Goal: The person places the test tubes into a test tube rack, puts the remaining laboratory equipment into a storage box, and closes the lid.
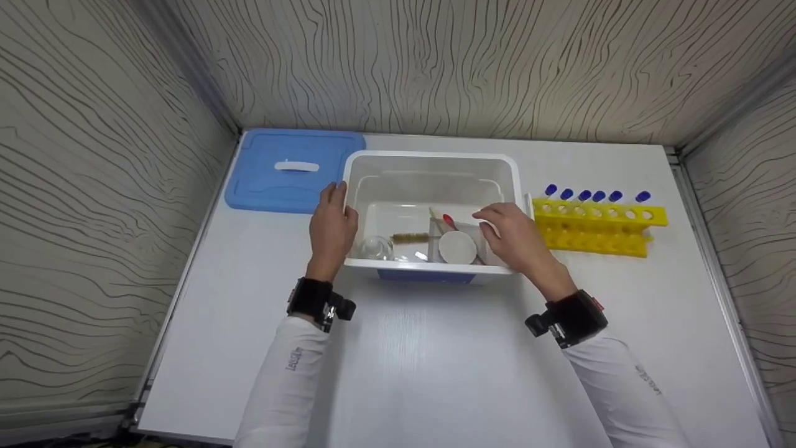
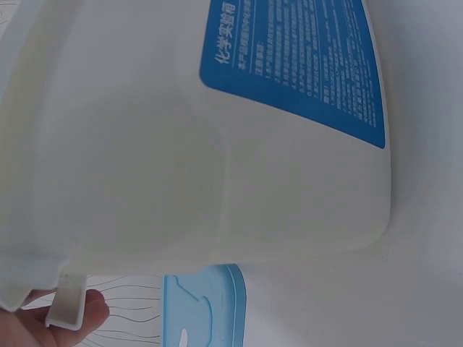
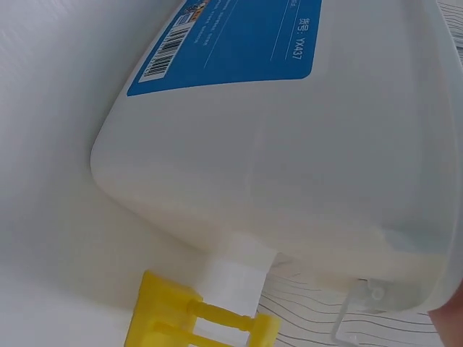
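A white plastic storage box (image 1: 432, 270) stands uncovered on the table, with a blue printed label (image 2: 304, 65) on its front. My left hand (image 1: 332, 227) is at the box's left side, its fingers by the white side latch (image 2: 69, 302). Over the right rim reaches my right hand (image 1: 513, 236), fingers loosely bent above the inside, holding nothing visible. Inside the box lie a round white dish (image 1: 458, 248), a brown-bristled brush (image 1: 410, 238), a clear glass vessel (image 1: 375, 248) and a red-tipped item (image 1: 449, 220).
A blue lid (image 1: 261, 186) with a white handle lies at the back left. Right of the box, a yellow test tube rack (image 1: 597, 244) stands close by. Several blue-capped tubes (image 1: 584, 195) are at its back. Patterned walls enclose the table's back and sides.
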